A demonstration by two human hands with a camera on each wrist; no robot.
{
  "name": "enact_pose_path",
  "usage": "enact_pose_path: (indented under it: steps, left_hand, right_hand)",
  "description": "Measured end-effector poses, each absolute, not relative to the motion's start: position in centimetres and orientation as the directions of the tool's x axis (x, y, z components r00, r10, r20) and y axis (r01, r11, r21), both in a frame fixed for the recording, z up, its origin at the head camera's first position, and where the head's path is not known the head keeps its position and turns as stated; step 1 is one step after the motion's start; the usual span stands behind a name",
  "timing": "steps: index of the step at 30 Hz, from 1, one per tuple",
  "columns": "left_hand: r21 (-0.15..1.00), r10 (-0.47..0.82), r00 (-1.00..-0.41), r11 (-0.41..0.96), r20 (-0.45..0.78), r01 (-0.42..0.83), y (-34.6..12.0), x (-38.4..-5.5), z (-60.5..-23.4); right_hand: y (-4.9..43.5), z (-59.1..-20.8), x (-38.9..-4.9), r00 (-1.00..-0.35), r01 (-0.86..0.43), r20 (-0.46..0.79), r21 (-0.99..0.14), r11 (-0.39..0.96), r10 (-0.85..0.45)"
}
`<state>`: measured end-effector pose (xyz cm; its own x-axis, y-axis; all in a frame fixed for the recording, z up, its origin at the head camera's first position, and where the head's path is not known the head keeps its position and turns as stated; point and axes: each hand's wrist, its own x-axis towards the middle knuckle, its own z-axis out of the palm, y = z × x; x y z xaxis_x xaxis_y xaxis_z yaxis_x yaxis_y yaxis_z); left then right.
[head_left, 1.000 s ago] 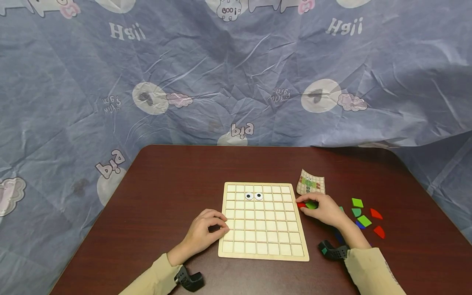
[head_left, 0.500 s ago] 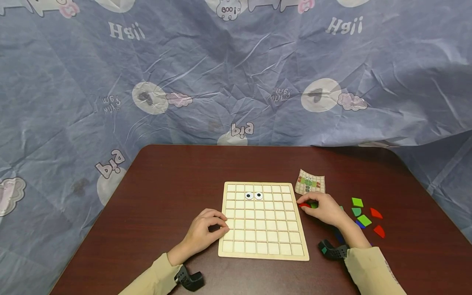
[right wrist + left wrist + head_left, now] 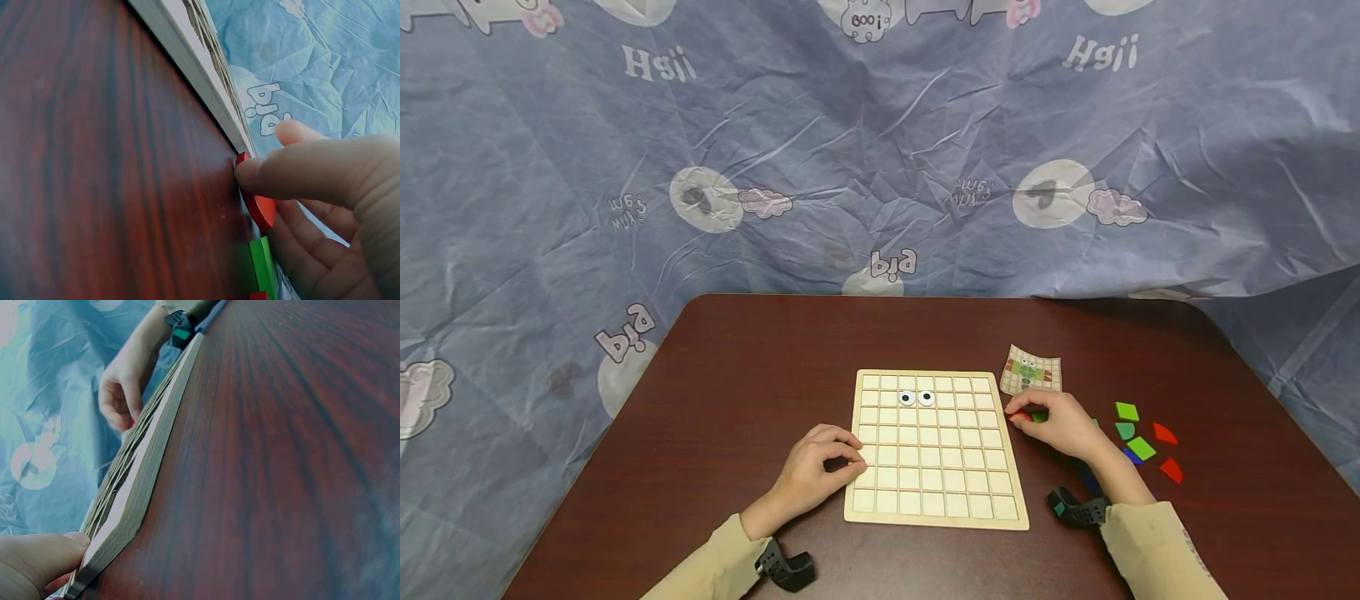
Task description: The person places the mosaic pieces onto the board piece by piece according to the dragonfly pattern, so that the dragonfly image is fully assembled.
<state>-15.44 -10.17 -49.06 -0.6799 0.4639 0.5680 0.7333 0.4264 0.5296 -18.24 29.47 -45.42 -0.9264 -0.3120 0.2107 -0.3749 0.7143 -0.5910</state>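
Just right of the grid board (image 3: 930, 457), the right hand (image 3: 1060, 423) pinches a red piece (image 3: 263, 209), probably light, stiff, best held by its edges. The left hand (image 3: 814, 467) touches the board's left edge; whether gripping, I cannot tell.

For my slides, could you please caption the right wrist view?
Right hand pinches a flat red piece beside a pale wooden board on a reddish brown table.
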Motion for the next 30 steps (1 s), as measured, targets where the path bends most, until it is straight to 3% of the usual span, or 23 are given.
enact_pose_path:
  steps: [10,23,30]
  left_hand:
    - [0.527,0.466,-0.678,0.426,0.569,0.735,-10.2,-15.5,-49.2]
    - [0.507,0.492,-0.658,0.420,0.569,0.753,-10.1,-15.5,-49.2]
    - [0.521,0.489,-0.670,0.423,0.558,0.742,-10.1,-15.5,-49.1]
  right_hand:
    - [29.4,-45.2,-18.2,-0.936,-0.345,0.193,-0.664,0.664,-0.294]
    - [29.2,-44.4,-18.1,-0.962,-0.273,0.182,-0.657,0.703,-0.205]
    - [26.8,-42.4,-18.3,-0.952,-0.289,0.179,-0.796,0.532,-0.249]
